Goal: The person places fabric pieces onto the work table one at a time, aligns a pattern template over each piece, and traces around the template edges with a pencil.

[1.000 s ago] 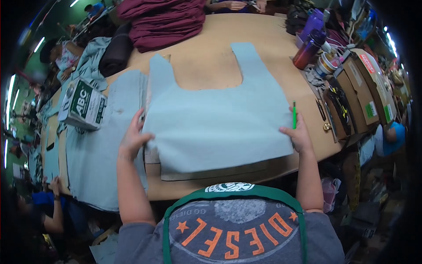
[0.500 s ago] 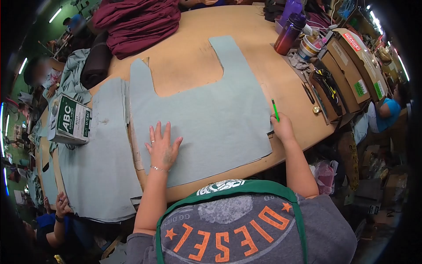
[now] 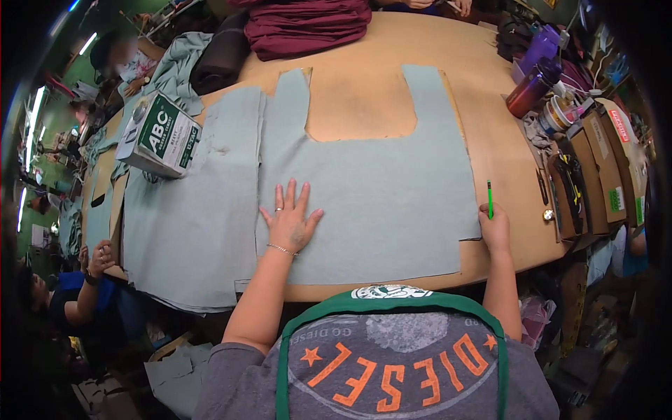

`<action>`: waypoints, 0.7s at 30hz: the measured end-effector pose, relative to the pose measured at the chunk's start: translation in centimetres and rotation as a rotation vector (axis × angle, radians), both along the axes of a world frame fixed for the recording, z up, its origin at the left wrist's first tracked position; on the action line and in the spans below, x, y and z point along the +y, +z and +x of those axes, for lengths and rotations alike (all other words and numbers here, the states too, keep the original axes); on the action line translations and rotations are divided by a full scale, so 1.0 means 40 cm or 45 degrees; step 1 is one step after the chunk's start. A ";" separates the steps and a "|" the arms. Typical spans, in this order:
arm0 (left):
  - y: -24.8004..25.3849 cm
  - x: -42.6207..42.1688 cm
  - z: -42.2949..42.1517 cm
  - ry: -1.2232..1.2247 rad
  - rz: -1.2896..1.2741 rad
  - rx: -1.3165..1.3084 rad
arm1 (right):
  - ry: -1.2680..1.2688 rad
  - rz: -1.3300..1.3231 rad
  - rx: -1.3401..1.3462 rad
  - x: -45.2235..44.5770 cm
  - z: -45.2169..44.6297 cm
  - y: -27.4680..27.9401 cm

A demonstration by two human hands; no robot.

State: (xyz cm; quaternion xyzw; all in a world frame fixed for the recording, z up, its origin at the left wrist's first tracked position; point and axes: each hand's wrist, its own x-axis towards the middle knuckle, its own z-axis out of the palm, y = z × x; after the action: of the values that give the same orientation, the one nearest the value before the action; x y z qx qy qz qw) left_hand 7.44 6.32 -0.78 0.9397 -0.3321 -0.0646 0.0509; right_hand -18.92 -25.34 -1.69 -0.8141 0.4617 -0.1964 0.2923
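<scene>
A grey-green cloth piece [image 3: 378, 203] with two strap-like extensions lies flat on the table. My left hand [image 3: 288, 222] rests on its left part, palm down with fingers spread. At the cloth's right edge, my right hand [image 3: 494, 227] is closed around a green pencil [image 3: 490, 199], which points upward. A thin tan edge [image 3: 453, 105] shows beneath the cloth along the right strap. Close on the left lies a stack of similar cloth [image 3: 196, 231], with a green and white ABC can [image 3: 162, 136] standing on it.
Folded maroon cloth [image 3: 308, 29] and a dark roll [image 3: 222, 56] lie at the back. On the right stand a tumbler [image 3: 533, 87], a tub [image 3: 558, 114] and cardboard boxes [image 3: 602, 164]. Another person's hand [image 3: 101, 257] is at the left table edge.
The view has turned, shifting the scene rightward. The cloth has slid left: the tan strip along its left side is covered, and one shows at the right strap. The pencil remains in my right hand.
</scene>
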 end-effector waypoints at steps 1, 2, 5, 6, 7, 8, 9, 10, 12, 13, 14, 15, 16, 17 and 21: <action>0.000 0.002 0.004 0.001 0.010 0.006 | -0.003 0.098 -0.087 -0.012 -0.004 -0.015; 0.001 0.000 0.005 0.000 0.014 0.013 | -0.025 0.293 -0.159 -0.021 -0.005 -0.019; 0.001 -0.003 0.004 -0.008 0.014 0.018 | -0.060 0.712 -0.282 -0.045 0.021 0.012; 0.002 -0.004 0.004 -0.016 0.012 0.018 | -0.048 0.748 -0.264 -0.050 0.040 0.021; 0.005 -0.006 0.003 -0.011 0.012 0.035 | -0.039 0.784 -0.247 -0.059 0.056 0.031; 0.012 -0.007 0.003 -0.008 0.011 0.050 | -0.035 0.847 -0.248 -0.074 0.072 0.042; 0.014 -0.010 0.003 -0.002 0.010 0.062 | -0.027 0.911 -0.251 -0.092 0.089 0.053; 0.013 -0.012 0.003 -0.005 0.002 0.067 | -0.001 0.743 -0.215 -0.108 0.109 0.046; 0.015 -0.010 0.004 0.000 -0.001 0.069 | 0.060 0.418 -0.144 -0.130 0.147 0.004; 0.014 -0.010 0.003 -0.004 -0.004 0.062 | 0.000 0.166 -0.085 -0.137 0.154 -0.007; 0.012 -0.009 0.003 -0.004 -0.006 0.054 | -0.055 -0.085 -0.028 -0.142 0.163 -0.018; 0.010 -0.008 0.003 0.001 -0.007 0.044 | -0.106 -0.335 0.026 -0.144 0.172 -0.023; 0.009 -0.007 0.004 -0.001 -0.002 0.039 | -0.088 -0.199 0.017 -0.146 0.176 -0.027; 0.008 -0.008 0.005 -0.002 0.002 0.034 | -0.067 -0.065 0.010 -0.153 0.176 -0.032; -0.001 -0.004 0.007 -0.020 -0.007 0.018 | -0.005 0.602 -0.183 -0.181 0.172 -0.013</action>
State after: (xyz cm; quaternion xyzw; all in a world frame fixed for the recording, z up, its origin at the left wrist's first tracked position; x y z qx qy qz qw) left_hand 7.72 6.14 -0.80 0.9363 -0.3394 -0.0706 0.0553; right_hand -12.04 -32.58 -2.20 -0.7062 0.4746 -0.1408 0.5062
